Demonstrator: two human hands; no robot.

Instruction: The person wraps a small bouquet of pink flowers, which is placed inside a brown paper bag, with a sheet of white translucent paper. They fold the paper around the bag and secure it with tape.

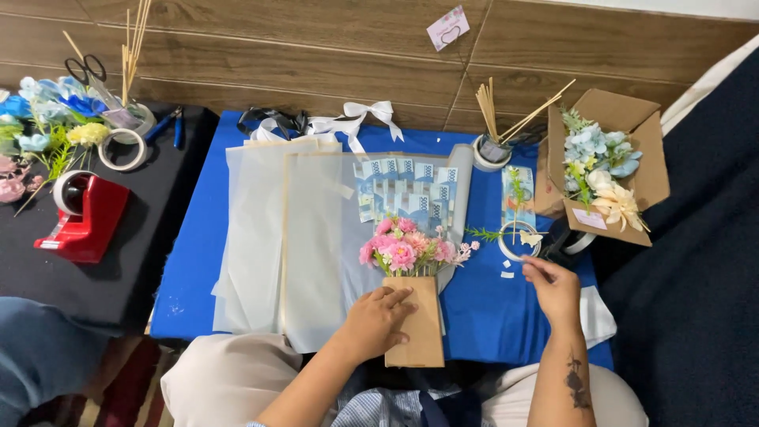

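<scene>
Head view shows the blue worktop (490, 316); near its front edge lies the kraft paper bouquet (417, 316). Left hand (379, 316), flat and open, should press it firmly. Right hand (553, 289) pinches at the tape roll (518, 241) beside it.

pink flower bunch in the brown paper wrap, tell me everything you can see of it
The pink flower bunch is a cluster of pink and paler blooms, likely artificial, with green sprigs, rising from a brown paper wrap folded into a tall upright sleeve. It lies flat on translucent white sheets over a blue cloth, its blooms overlapping a fan of banknotes. The left hand presses on the wrap; the right hand is apart from it, beside a tape roll.
</scene>
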